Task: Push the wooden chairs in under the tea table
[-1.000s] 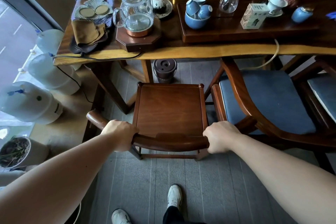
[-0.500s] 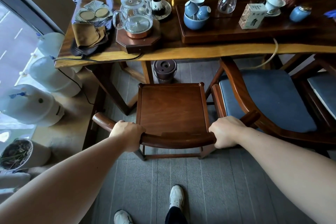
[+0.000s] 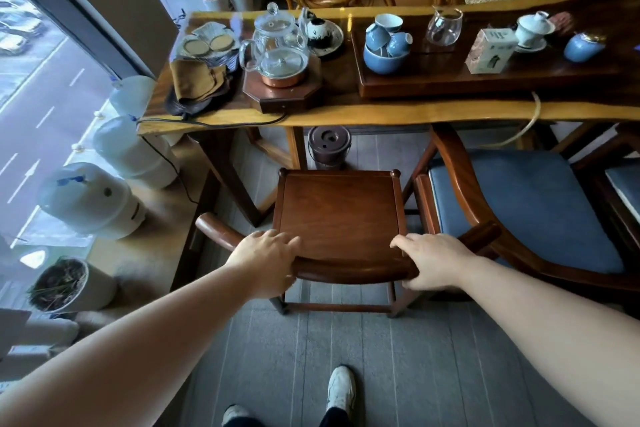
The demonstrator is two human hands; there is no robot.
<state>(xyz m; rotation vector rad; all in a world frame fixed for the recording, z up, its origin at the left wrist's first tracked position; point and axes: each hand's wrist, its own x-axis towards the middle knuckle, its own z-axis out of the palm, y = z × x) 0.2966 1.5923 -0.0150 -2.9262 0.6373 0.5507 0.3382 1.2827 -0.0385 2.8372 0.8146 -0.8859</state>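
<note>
A small wooden chair [image 3: 341,215] with a bare seat and a curved back rail stands in front of me, facing the long tea table [image 3: 381,113]. The seat's front edge lies just short of the table's near edge. My left hand [image 3: 266,262] lies over the left part of the rail, fingers stretched forward and thumb underneath. My right hand [image 3: 433,262] holds the right part the same way. A second wooden chair with a blue cushion [image 3: 526,208] stands to the right, touching or almost touching the first, its front tucked under the table.
The table carries a glass kettle [image 3: 278,45], blue cups [image 3: 386,45], a wooden tray and a small box. A dark waste bucket [image 3: 329,147] sits on the floor under the table, ahead of the chair. Water jugs [image 3: 93,199] and a plant pot line the window at left.
Both hands have gone from closed fists around the rail to fingers stretched over it. The chair has shifted a little forward and straightened.
</note>
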